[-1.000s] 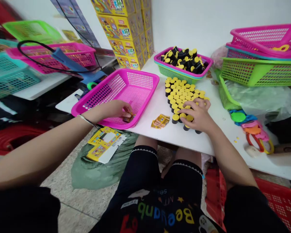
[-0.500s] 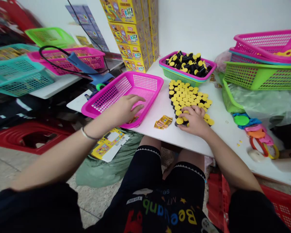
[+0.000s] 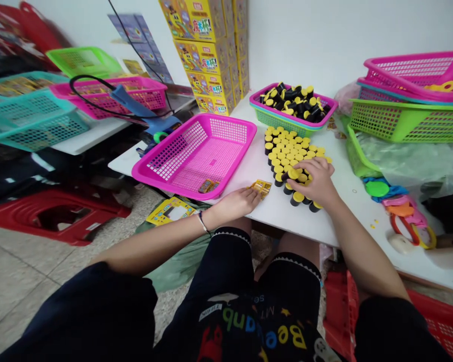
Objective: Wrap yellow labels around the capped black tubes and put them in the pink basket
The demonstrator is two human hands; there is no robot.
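Note:
My left hand [image 3: 242,202] reaches in from the left, its fingers stretched flat with the tips on a small pile of printed yellow cards [image 3: 262,188]. Between thumb and fingers, my right hand [image 3: 316,180] pinches a small black cup with a yellow lid [image 3: 293,174], tilted and lifted a little at the near edge of its group. Around it, many more yellow-lidded black cups [image 3: 287,146] stand upright, packed close together. Left of the cards is a pink basket [image 3: 234,166] with a few printed cards [image 3: 208,186] lying in its near corner.
Behind the group, a pink-rimmed basket [image 3: 253,100] holds a heap of loose black cups. Yellow boxes [image 3: 202,55] are stacked by the wall. At right are stacked baskets [image 3: 407,118], a plastic bag [image 3: 423,156] and tape rolls [image 3: 423,235]. A blue-handled tool [image 3: 136,108] lies at left.
My left hand has moved from over the pink basket to the cards on the table. My right hand has lifted a cup, and several near cups have shifted toward me.

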